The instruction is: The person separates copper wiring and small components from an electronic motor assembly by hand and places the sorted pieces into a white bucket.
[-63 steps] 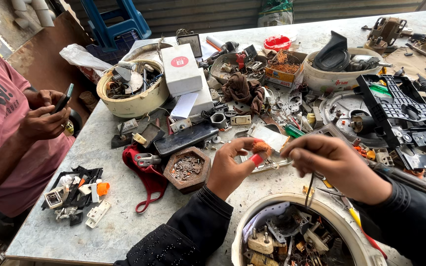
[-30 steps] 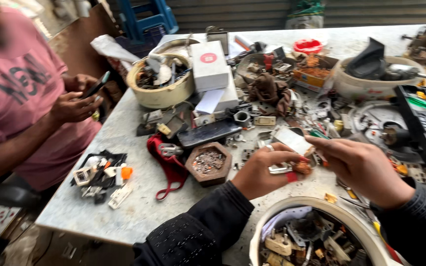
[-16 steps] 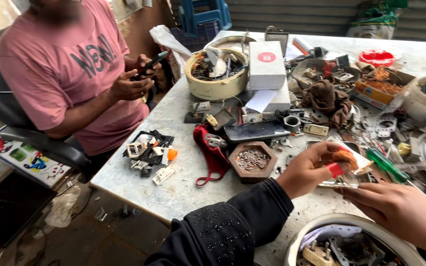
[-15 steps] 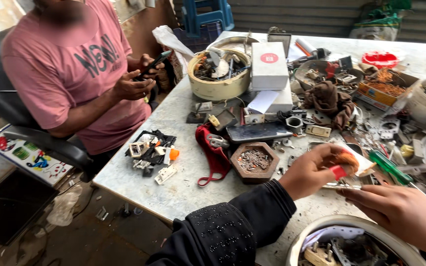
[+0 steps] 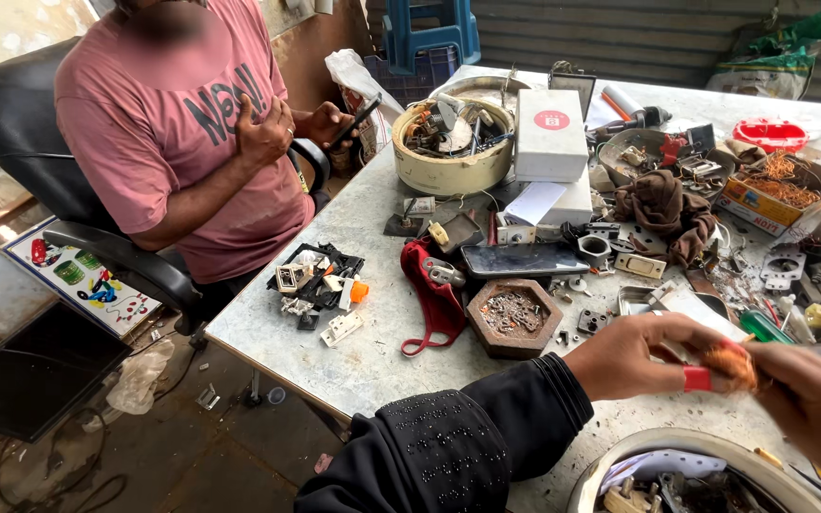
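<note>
- The left hand [image 5: 643, 356], in a black sleeve, pinches a small red-and-orange part [image 5: 715, 372] between thumb and fingers, in front of the hexagonal tray [image 5: 513, 316] and to its right.
- The right hand [image 5: 814, 404] touches the same part from the right; its fingers are blurred, so whether it grips the part cannot be told.
- The hexagonal tray sits on the grey counter [image 5: 372, 351] and holds small metal bits.
- Just left of the tray lies a red strap [image 5: 434, 299]; just behind the tray lies a dark phone [image 5: 525, 259].
- Further behind the tray stand a white box [image 5: 550, 135] and a cream bowl [image 5: 450, 171] full of parts.
- Well left of the tray, another person in a pink shirt [image 5: 178, 123] sits holding a phone [image 5: 353, 123].
</note>
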